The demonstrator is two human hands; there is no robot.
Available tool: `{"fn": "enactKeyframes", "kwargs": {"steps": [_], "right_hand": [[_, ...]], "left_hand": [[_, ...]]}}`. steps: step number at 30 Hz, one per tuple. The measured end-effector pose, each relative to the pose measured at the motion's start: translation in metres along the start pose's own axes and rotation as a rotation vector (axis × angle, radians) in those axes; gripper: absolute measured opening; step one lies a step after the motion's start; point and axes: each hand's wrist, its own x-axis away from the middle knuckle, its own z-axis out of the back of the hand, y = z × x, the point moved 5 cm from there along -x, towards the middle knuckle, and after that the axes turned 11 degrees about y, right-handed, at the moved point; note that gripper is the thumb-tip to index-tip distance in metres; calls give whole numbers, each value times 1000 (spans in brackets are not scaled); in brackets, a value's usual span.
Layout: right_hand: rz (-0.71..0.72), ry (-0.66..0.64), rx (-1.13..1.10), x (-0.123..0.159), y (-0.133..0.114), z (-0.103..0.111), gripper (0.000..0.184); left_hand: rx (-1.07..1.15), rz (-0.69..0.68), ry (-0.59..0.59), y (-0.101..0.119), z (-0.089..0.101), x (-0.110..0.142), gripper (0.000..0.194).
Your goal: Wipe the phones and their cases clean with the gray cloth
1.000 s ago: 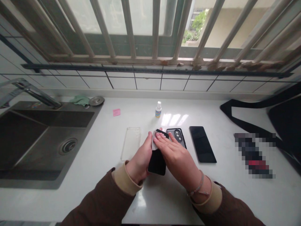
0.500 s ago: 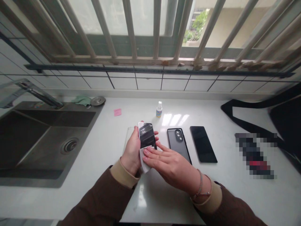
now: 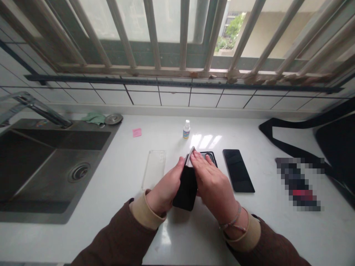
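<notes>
Black phone sits in the left hand, which curls narrow around its long side, with the thumb up near the top end. The phone tilts a bit, and its low end is close to the white counter. The right hand lies over the top end with its fingers spread a little, and a white cloth pokes up by the fingertips. I cannot tell if those fingers pinch the cloth or just press on it.

The phone looks light and stiff but smooth, so it could slip, and a fall could crack it. Its long sides look like the best place to hold it.

Just past the right hand, a black phone case is mostly hidden. Beside it lies a second black phone. A clear case lies left of the hands. Farther up stand a small bottle and a pink note, and a steel sink sits to the left.
</notes>
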Motion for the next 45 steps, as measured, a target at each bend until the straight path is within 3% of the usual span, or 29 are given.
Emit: {"fn": "enactKeyframes", "kwargs": {"steps": [3,6,9,12,17,22,29,34,37,41,45], "right_hand": [[-8,-41,7,0,2,-3,51],[19,-84,-44,1,-3,-7,50],[108,-118,-100,1,-14,-7,45],[226,-139,-176,0,-29,-2,42],[287,-119,-300,-3,-44,11,32],[130,-47,-184,-6,-33,10,34],[-110,13,-56,-6,-7,7,47],[-187,42,-220,-10,-2,13,42],[-280,27,-321,-14,0,17,37],[-554,-17,-315,-14,15,20,29],[-629,12,-349,-12,22,19,32]], "left_hand": [[30,-54,27,7,2,-1,49],[91,-137,146,20,5,-1,48],[105,-125,253,27,8,-2,49],[90,-96,323,31,13,-2,55],[75,-224,369,44,18,2,61],[89,-178,270,41,8,4,63],[-54,46,34,9,-4,7,56],[-458,261,19,-3,9,18,85],[-550,334,-10,-2,8,25,95],[-487,332,-80,7,-3,27,96],[-290,232,-49,22,-6,24,92]]}}
